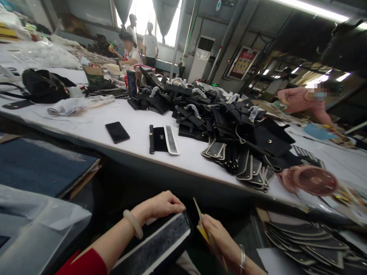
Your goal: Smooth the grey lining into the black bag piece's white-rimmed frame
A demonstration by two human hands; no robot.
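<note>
Black panel [160,244], grey textured strip, white edge

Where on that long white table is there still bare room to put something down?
The table is bare along its near edge, left of the phone, and between the phone and the small black flap piece. To the right, the heap of black bag parts and the pink fan crowd it.

room: workshop hall | table: long white worktable [137,126] | window: bright, grey curtains [164,15] | light: ceiling tube lamp [309,10] | corner: white floor air conditioner [200,57] | wall: red poster [243,63]
</note>
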